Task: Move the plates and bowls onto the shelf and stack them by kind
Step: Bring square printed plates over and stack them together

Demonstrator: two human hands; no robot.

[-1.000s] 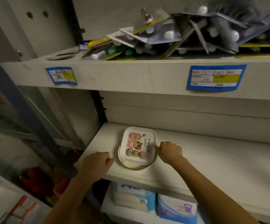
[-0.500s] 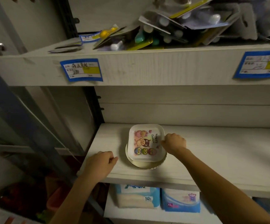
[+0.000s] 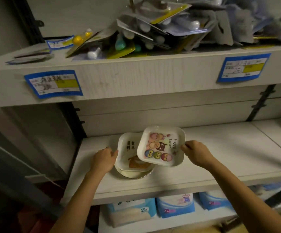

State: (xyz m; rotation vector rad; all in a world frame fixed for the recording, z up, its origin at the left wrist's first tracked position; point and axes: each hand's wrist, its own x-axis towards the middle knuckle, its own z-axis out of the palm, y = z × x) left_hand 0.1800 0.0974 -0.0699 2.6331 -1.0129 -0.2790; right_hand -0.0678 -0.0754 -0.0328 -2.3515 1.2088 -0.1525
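On the middle shelf point(image 3: 220, 158) lies a small stack of dishes. My right hand point(image 3: 194, 153) grips the right rim of a square white plate with cartoon owls point(image 3: 159, 147), lifted and shifted right off the stack. Beneath it a second square white plate with dark writing and a brown picture point(image 3: 129, 153) lies on a round cream bowl with a scalloped rim point(image 3: 136, 174). My left hand point(image 3: 103, 159) holds the left edge of that second plate.
The upper shelf point(image 3: 136, 76) overhangs the work area, piled with blister-packed goods point(image 3: 161, 31) and bearing blue price labels point(image 3: 54, 84). Blue and white soft packs point(image 3: 175, 206) fill the shelf below. A dark upright post point(image 3: 72, 118) stands at the left.
My right hand has lifted the owl plate up and to the right, uncovering the second square plate. My left hand moved from the shelf edge to that plate's left rim.
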